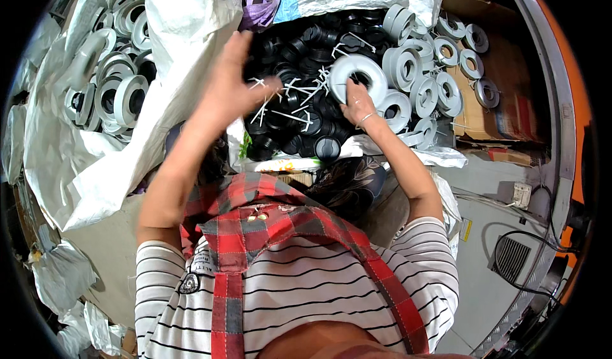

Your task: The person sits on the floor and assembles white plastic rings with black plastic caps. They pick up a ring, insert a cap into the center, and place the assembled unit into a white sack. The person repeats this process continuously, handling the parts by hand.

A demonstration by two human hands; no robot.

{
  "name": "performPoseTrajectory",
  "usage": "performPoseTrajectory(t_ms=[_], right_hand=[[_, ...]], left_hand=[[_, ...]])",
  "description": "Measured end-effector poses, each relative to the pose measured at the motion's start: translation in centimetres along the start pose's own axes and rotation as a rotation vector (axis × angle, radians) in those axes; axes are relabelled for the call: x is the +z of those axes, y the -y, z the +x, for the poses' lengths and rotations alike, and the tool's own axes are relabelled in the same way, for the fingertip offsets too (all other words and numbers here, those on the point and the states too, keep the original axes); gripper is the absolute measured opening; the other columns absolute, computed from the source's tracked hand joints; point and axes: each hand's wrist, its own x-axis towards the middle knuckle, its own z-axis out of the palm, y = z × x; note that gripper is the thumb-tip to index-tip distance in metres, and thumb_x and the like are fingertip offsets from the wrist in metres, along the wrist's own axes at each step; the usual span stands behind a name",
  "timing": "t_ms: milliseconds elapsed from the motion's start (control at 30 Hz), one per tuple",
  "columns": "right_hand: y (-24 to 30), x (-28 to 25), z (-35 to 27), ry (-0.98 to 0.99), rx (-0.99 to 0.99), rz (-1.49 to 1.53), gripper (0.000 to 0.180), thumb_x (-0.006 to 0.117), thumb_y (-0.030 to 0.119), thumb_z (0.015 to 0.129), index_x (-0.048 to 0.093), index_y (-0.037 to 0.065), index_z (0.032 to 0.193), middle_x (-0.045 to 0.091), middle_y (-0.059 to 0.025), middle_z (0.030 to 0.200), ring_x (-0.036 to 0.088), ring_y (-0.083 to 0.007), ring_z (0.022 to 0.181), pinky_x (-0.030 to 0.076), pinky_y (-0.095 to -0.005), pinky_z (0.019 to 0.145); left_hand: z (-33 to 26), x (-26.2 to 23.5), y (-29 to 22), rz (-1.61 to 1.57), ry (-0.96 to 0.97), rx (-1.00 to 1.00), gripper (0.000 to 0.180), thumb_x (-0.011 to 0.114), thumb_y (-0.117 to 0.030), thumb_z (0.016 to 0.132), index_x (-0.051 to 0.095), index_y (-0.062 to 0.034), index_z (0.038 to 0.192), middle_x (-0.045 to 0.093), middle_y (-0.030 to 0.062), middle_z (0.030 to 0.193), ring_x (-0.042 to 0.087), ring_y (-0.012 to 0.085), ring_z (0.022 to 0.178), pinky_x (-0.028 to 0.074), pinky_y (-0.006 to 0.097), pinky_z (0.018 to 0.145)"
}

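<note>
Many black round parts [297,48] lie heaped, several grey rings [415,97] to their right. The left grip [233,88] is spread, holding nothing; the right grip [359,101] pinches a pale ring [338,78] above the heap. A steady rim pinch should keep it clear of thin white strips [299,89].

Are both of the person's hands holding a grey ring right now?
No: only the right hand grips a grey ring, while the blurred left hand is spread open without one.
</note>
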Motion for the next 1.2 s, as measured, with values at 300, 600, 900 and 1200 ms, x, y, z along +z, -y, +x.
performPoseTrajectory(t_ms=[300, 600, 900, 1200], right_hand=[[0.8, -6.2, 4.9, 0.111, 0.017, 0.790, 0.043, 0.071, 0.011, 0.073, 0.057, 0.005, 0.114, 0.061, -0.0151, 0.106, 0.059, -0.0292, 0.098, 0.041, -0.0405, 0.095], [-15.4, 3.1, 13.4, -0.184, 0.056, -0.432, 0.024, 0.059, 0.005, 0.074, 0.050, 0.007, 0.097, 0.056, -0.0170, 0.098, 0.056, -0.0347, 0.098, 0.049, -0.0409, 0.079], [1.1, -6.0, 7.8, -0.465, -0.115, 0.460, 0.021, 0.059, 0.017, 0.082, 0.065, 0.001, 0.093, 0.063, -0.0189, 0.086, 0.062, -0.0318, 0.078, 0.050, -0.0363, 0.070], [9.2, -9.5, 1.1, -0.075, -0.248, 0.270, 0.079, 0.079, 0.038, 0.062, 0.046, 0.000, 0.122, 0.052, -0.0193, 0.103, 0.054, -0.0334, 0.097, 0.044, -0.0363, 0.086]], left_hand=[[0.9, 6.0, 2.2, 0.163, 0.461, 0.122, 0.039, 0.065, -0.016, 0.068, 0.059, 0.0013, 0.102, 0.060, 0.0208, 0.101, 0.052, 0.0344, 0.109, 0.034, 0.043, 0.101], [2.7, 7.2, 4.1, -0.376, 0.197, -0.443, 0.058, 0.068, -0.034, 0.072, 0.052, -0.0001, 0.117, 0.063, 0.0164, 0.105, 0.062, 0.0246, 0.091, 0.048, 0.032, 0.081], [3.3, 7.2, 3.1, -1.189, 0.122, -0.789, 0.035, 0.052, -0.022, 0.091, 0.051, 0.0045, 0.114, 0.063, 0.0124, 0.094, 0.064, 0.0199, 0.081, 0.054, 0.036, 0.075], [-0.6, 5.4, 0.7, -1.267, 0.270, -0.536, 0.032, 0.055, -0.014, 0.089, 0.050, 0.0054, 0.114, 0.060, 0.0117, 0.106, 0.061, 0.0185, 0.093, 0.051, 0.034, 0.083]])
